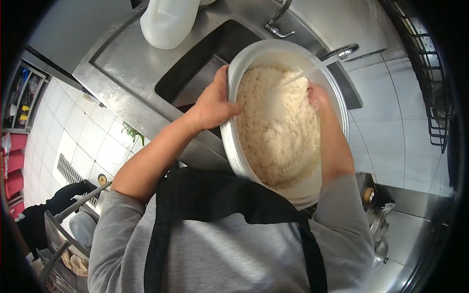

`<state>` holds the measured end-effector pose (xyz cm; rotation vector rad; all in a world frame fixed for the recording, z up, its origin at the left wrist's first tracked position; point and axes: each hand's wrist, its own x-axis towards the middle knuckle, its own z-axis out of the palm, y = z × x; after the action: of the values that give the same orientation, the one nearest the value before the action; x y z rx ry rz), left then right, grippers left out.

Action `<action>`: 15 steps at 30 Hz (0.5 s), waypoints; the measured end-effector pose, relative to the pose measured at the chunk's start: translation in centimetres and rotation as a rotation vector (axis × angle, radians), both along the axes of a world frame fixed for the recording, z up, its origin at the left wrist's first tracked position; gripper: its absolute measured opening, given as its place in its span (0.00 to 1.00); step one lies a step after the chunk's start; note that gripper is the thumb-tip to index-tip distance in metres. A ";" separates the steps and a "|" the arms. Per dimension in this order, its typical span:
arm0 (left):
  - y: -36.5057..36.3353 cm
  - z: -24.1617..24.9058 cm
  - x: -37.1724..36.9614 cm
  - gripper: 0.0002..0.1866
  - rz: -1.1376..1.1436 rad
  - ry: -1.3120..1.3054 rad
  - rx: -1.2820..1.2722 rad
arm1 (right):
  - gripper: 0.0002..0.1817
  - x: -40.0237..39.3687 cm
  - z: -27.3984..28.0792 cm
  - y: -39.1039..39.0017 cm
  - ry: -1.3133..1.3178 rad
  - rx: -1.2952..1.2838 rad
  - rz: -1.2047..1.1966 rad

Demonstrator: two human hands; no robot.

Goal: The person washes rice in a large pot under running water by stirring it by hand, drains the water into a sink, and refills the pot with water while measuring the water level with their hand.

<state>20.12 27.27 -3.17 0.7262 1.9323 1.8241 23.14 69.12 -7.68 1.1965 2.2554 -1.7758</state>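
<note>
A large translucent round tub (pixel 233 141) leans tilted over the sink's edge. Inside it lies a pale, cream-coloured grainy mass (pixel 278 141). Water streams from a curved faucet (pixel 348 51) into the tub. My left hand (pixel 215 103) grips the tub's left rim, thumb over the edge and fingers along the outer wall. At the tub's upper right, my right hand (pixel 318 96) is inside, its curled fingertips touching the pale mass; whether they hold any of it is hidden.
Behind the tub is a steel sink (pixel 210 63), with a white plastic jug (pixel 168 24) on its counter and a second tap (pixel 278 29). A black wire rack (pixel 430 83) hangs at right. Metal ladles (pixel 381 244) are at lower right. Someone in black stands at lower left.
</note>
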 end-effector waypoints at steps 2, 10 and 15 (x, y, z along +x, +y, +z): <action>-0.1 0.1 0.0 0.51 -0.008 0.012 -0.029 | 0.22 -3.2 -0.6 -4.9 0.073 0.083 0.169; -0.2 0.0 -0.2 0.52 -0.025 0.027 -0.070 | 0.21 -6.4 1.6 -19.8 -0.334 0.637 1.436; -0.1 -0.4 -0.3 0.50 -0.031 -0.024 -0.007 | 0.22 2.7 6.3 -21.4 -0.497 0.750 1.775</action>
<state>19.85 27.15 -3.58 0.7250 1.9006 1.7986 25.83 47.75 -1.34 -0.5114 2.1105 0.0263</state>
